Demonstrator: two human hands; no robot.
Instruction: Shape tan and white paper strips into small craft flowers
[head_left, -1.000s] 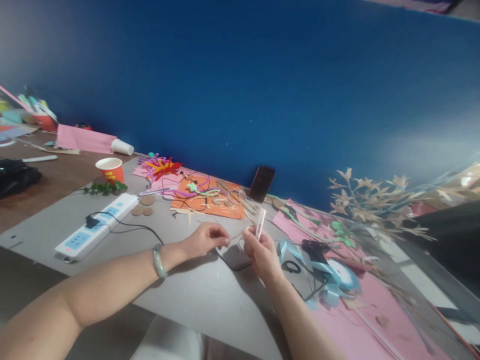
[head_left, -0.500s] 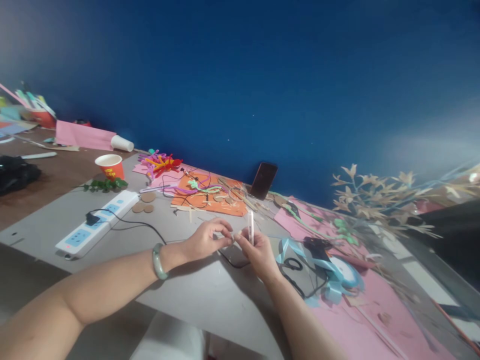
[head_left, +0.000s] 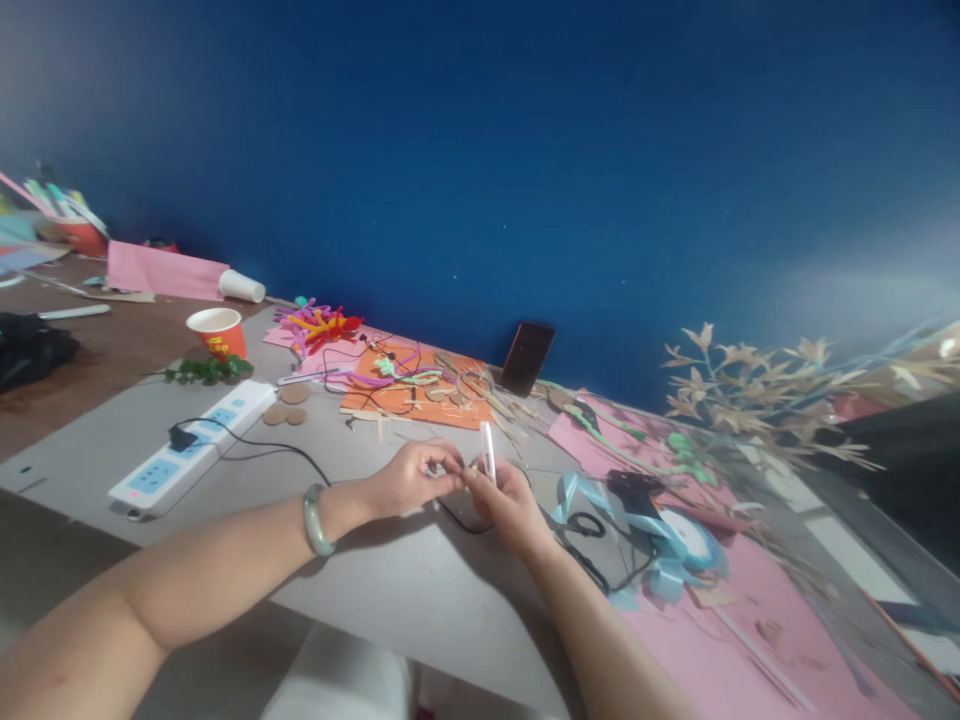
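Observation:
My left hand (head_left: 412,478) and my right hand (head_left: 504,503) meet fingertip to fingertip over the grey table (head_left: 390,580), just above a dark phone-like slab (head_left: 465,512) lying flat. The right hand is closed round a thin white stick (head_left: 487,453) that points upward. The left hand's fingers are pinched on something small and thin that I cannot make out. A green bangle (head_left: 315,520) sits on my left wrist.
A white power strip (head_left: 191,447) with a black plug lies at left. An orange paper cup (head_left: 217,332), coloured pipe cleaners (head_left: 319,327) and an orange sheet (head_left: 416,400) sit behind. A dark phone (head_left: 526,358) leans on the blue wall. Blue ribbon (head_left: 667,550), pink paper and dried branches (head_left: 750,400) fill the right.
My hands have drawn together until the fingertips touch. The white stick has tipped from leaning right to nearly upright and shifted left.

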